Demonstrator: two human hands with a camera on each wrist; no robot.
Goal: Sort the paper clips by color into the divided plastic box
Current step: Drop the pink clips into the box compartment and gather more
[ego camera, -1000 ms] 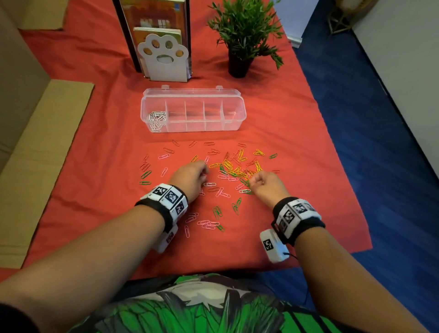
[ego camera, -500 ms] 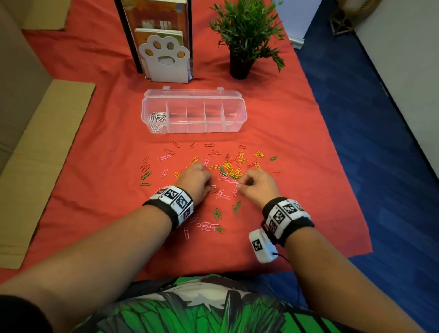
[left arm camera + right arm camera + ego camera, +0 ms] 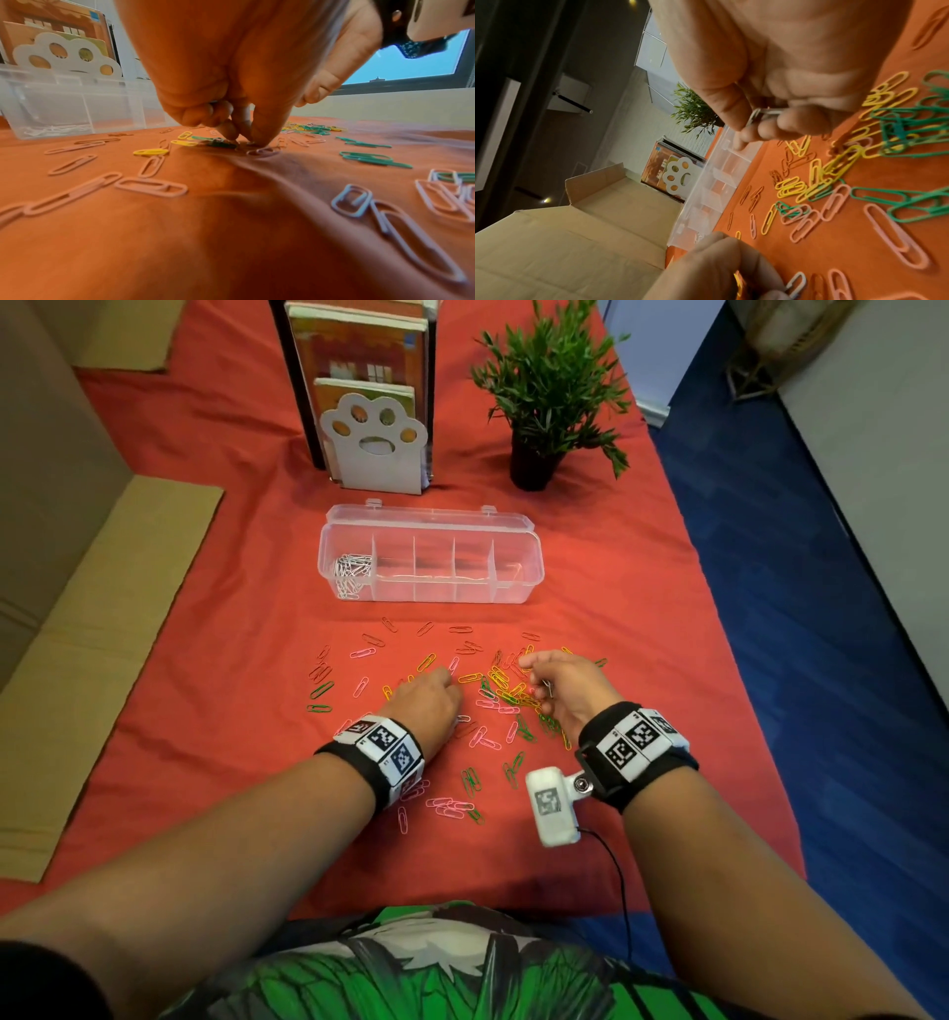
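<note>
The clear divided box (image 3: 534,557) lies open on the red cloth, with white clips (image 3: 352,570) in its leftmost compartment. Loose yellow, green, pink and red paper clips (image 3: 506,683) are scattered in front of it. My left hand (image 3: 449,683) is down on the cloth; in the left wrist view its curled fingertips (image 3: 232,132) pinch at a pale clip (image 3: 262,151). To its right, my right hand (image 3: 534,677) hovers over the pile. In the right wrist view this hand (image 3: 754,130) holds a white clip (image 3: 762,114) between thumb and fingers.
A paw-shaped bookend with books (image 3: 375,444) and a potted plant (image 3: 549,397) stand behind the box. Flat cardboard (image 3: 92,634) covers the table's left side. The cloth's right edge drops to blue floor (image 3: 821,660). Green (image 3: 470,780) and pink clips (image 3: 449,806) lie near my wrists.
Both hands have moved forward into the pile. The right hand has turned its palm inward, and the white clip it holds now shows.
</note>
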